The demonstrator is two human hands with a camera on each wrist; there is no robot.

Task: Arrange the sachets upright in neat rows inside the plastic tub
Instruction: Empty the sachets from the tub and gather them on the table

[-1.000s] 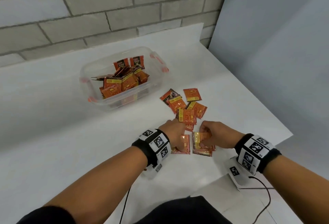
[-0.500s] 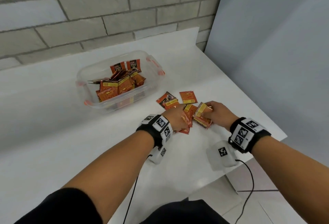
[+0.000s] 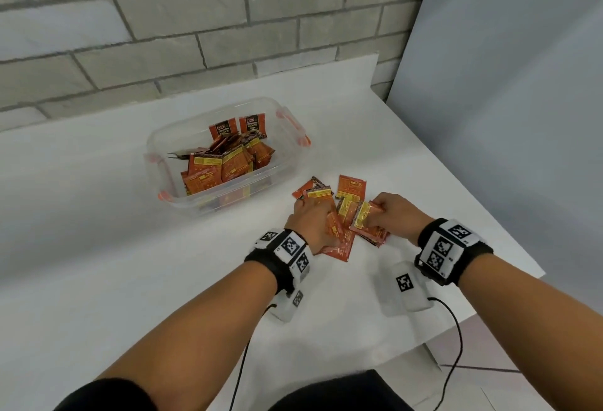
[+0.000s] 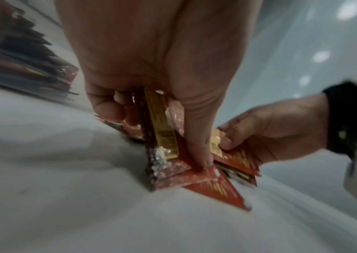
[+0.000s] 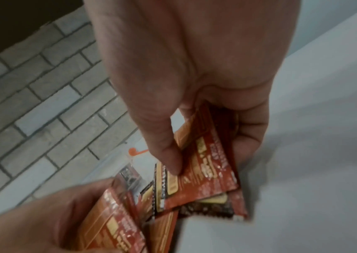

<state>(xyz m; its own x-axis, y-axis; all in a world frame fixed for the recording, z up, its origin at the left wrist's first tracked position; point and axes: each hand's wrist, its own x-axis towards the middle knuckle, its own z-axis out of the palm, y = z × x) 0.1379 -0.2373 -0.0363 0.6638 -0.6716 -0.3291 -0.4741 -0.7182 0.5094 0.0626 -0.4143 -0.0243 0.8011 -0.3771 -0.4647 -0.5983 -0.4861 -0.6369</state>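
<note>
Many sachets [image 3: 225, 162] already sat in the plastic tub [image 3: 163, 149], mostly leaning untidily. Beside it on the surface [image 3: 98, 247], the left hand [image 3: 310, 221] and right hand [image 3: 391, 215] each pinched loose sachets [image 3: 346, 188] awaiting packing.

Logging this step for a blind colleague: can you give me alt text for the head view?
Both hands gather orange sachets on a white table: the left hand grips several, the right hand holds a small stack. Behind them to the left, a clear plastic tub holds more sachets, some standing, some leaning.
</note>
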